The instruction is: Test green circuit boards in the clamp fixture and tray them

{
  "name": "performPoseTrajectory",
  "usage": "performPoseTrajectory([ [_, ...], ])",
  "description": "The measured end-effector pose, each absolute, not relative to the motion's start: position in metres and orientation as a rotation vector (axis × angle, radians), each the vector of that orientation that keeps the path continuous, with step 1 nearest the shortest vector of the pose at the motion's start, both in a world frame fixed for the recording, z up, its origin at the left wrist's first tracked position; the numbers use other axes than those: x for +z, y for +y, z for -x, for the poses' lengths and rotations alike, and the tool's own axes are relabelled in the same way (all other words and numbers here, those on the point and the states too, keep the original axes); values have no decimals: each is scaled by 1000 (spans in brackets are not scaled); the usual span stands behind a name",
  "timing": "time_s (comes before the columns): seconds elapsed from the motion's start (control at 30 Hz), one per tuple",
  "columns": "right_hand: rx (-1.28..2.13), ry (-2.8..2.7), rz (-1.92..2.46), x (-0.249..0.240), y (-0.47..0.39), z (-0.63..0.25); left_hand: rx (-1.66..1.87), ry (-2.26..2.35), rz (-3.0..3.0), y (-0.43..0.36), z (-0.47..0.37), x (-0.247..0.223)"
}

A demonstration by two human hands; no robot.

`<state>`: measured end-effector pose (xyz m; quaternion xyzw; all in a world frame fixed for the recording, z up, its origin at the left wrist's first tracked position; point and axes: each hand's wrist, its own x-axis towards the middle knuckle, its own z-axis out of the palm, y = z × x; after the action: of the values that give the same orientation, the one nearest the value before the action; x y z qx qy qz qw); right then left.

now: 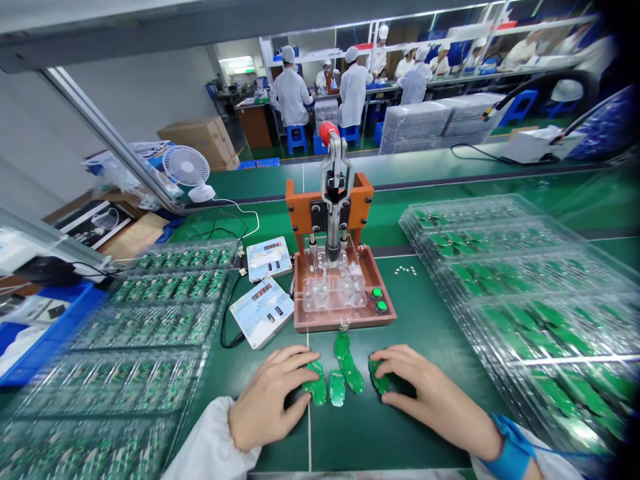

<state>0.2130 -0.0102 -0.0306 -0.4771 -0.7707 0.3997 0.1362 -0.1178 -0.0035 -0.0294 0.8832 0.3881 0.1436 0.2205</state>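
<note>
On the green tabletop, my left hand [273,395] curls its fingers and thumb around the near edge of a small green circuit board [317,385]. My right hand [423,387] grips another green circuit board [379,377] between thumb and fingertips. Between the hands lie a few more boards: one small board [337,388] flat on the table, and a slanting row of boards [351,372] reaching up toward the fixture. Just beyond stands a test fixture [345,322] with a brown base, a clear plate and a red-handled toggle clamp [329,132]. Its clamp handle points upward.
Clear trays of circuit boards [165,320] stand at left, and stacked clear trays [500,287] at right. Two white counter boxes [263,313] with red digits sit beside the fixture. Tiny white pieces [405,270] lie right of it. A white fan [187,165] stands behind; co-workers [291,93] sit farther back.
</note>
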Motion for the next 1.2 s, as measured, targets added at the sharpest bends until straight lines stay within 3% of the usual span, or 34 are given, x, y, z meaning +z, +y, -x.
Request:
performPoseTrajectory([
  [0.1, 1133, -2181, 1275, -12, 1, -213, 408, 1077, -2419, -2, 119, -35],
  [0.37, 523, -2136, 1056, 10, 90, -191, 570, 1039, -2407, 1, 118, -43],
  [0.67, 482, -2194, 952, -3, 114, -179, 737, 992, -2370, 2, 119, -48],
  [0.87, 457, -2170, 923, -17, 110, -179, 1006, 948, -2357, 7, 109, -20],
  [1.2, 400, -2126, 894, -27, 108, -177, 1163, 1130, -2461, 94, 83, 3],
])
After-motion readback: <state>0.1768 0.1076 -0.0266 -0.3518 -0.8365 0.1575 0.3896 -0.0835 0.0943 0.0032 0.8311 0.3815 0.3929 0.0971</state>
